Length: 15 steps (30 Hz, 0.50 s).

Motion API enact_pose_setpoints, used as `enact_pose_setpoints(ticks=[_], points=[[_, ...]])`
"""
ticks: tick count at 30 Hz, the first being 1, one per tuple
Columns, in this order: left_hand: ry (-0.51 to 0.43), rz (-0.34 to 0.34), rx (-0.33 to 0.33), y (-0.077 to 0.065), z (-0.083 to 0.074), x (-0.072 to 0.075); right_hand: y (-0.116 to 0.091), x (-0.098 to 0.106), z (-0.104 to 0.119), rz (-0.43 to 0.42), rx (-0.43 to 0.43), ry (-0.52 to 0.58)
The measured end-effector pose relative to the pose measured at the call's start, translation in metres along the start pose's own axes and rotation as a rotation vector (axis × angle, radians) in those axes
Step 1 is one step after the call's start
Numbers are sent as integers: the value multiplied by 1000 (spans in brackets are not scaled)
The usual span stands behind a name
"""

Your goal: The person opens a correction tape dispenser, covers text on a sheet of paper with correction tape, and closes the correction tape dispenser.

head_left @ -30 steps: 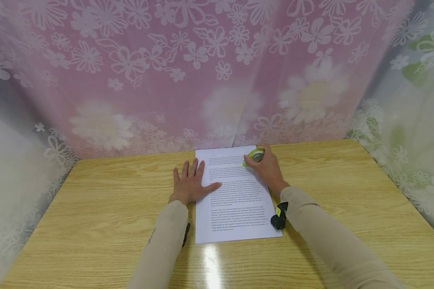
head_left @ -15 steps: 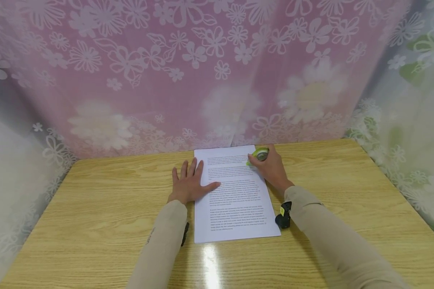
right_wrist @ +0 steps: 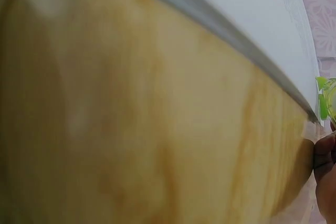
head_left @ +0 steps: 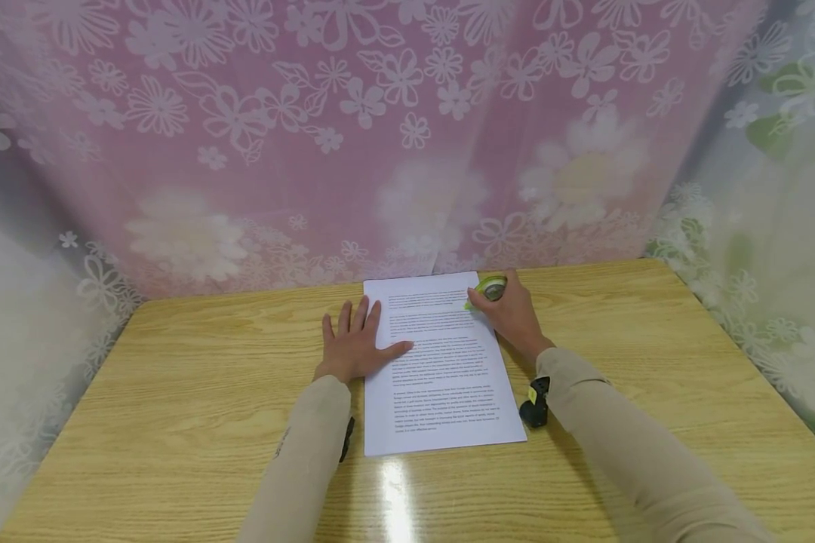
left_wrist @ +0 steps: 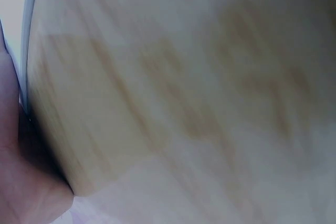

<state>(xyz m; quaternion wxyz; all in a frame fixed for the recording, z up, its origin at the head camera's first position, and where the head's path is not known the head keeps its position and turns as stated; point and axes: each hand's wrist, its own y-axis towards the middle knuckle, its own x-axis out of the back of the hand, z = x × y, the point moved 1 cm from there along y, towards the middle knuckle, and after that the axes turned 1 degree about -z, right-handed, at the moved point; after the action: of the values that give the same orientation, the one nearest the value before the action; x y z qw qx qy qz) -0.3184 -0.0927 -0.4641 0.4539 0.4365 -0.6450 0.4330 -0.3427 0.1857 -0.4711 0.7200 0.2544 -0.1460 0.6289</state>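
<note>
A wood-grain table [head_left: 197, 407] bears printed paper [head_left: 441, 400], apparently several sheets.

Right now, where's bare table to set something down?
Free: table left of the left hand and right of the right hand. Crowded: printed paper, left hand across its left edge, right hand gripping a green tool at upper right.

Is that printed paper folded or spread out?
Spread out: the paper lies flat on the table, no fold visible from above.
</note>
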Motion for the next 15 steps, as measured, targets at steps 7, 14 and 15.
enact_pose_setpoints(ticks=[7, 14, 15], points=[[4, 4, 6, -1, -1, 1, 0, 0, -1, -10, 10, 16], [11, 16, 16, 3, 2, -3, 1, 2, -1, -6, -2, 26], [8, 14, 13, 4, 2, -4, 1, 2, -1, -5, -5, 26]])
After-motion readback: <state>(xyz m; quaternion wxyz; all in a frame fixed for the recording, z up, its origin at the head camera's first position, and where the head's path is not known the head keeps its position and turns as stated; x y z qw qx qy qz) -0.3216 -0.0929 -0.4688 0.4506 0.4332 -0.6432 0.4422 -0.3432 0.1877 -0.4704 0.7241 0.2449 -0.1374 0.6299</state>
